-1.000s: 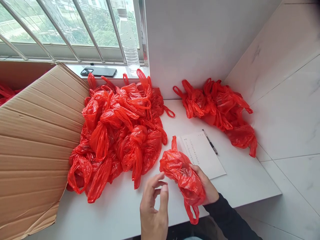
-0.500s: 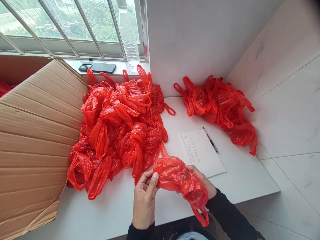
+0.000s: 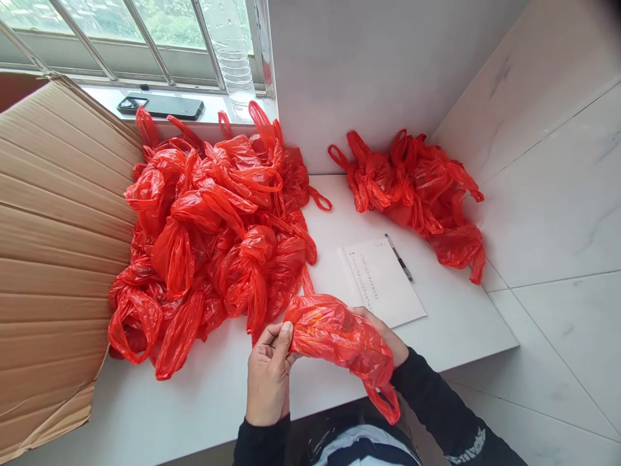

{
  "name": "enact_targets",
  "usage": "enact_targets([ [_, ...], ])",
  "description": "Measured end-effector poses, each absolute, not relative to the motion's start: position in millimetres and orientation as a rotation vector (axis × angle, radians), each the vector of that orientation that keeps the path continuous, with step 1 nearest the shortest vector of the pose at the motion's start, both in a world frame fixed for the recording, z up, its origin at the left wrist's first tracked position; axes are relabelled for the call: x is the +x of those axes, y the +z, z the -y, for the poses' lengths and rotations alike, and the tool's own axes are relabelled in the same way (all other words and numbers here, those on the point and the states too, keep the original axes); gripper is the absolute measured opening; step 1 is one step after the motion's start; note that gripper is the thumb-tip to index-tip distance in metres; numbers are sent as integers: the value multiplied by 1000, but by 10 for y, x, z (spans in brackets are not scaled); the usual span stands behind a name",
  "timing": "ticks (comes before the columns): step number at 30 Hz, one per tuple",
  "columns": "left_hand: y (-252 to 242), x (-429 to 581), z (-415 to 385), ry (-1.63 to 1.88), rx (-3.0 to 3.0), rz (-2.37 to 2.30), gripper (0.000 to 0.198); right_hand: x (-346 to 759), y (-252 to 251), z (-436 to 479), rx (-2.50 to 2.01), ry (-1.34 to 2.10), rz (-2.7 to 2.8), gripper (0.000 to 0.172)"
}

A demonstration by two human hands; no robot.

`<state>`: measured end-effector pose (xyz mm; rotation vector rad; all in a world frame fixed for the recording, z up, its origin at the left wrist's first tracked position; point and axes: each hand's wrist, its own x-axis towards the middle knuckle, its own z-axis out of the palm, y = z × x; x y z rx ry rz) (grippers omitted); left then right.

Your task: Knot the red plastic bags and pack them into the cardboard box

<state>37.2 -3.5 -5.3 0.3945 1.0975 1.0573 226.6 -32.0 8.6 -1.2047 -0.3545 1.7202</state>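
Observation:
A red plastic bag (image 3: 339, 336), wrapped around something I cannot make out, is held between my two hands above the table's front edge. My left hand (image 3: 270, 369) pinches its left end between thumb and fingers. Behind and under the bag, my right hand (image 3: 383, 333) supports it, with most of its fingers hidden. One handle loop dangles from the bag's lower right end. Just beyond it lies a large heap of knotted red plastic bags (image 3: 213, 239). A smaller pile of red bags (image 3: 412, 191) rests against the wall at the right.
A printed paper (image 3: 388, 285) lies on the white table (image 3: 456, 323), a black pen (image 3: 398, 257) along its right edge. At left stands an open cardboard box (image 3: 53, 272). On the windowsill are a phone (image 3: 162, 105) and a clear plastic bottle (image 3: 233, 65).
The view has shifted, so the whole scene sits slightly further left and higher. Both hands keep hold of the bag, which has turned a little and looks smoother on top.

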Motion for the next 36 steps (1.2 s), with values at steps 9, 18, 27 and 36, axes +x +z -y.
enact_targets([
  [9, -49, 355, 55, 1060, 420, -1088, 28, 2238, 170, 301, -1103, 1882, 366, 35],
  [18, 54, 358, 76, 1069, 432, -955, 22, 2258, 205, 264, -982, 1890, 588, 44],
  [27, 151, 388, 77, 1068, 386, -974, 29, 2268, 345, 220, -1040, 1826, 721, 43],
  [36, 110, 427, 130, 1072, 609, -877, 53, 2291, 262, 259, -1029, 1803, 605, 29],
])
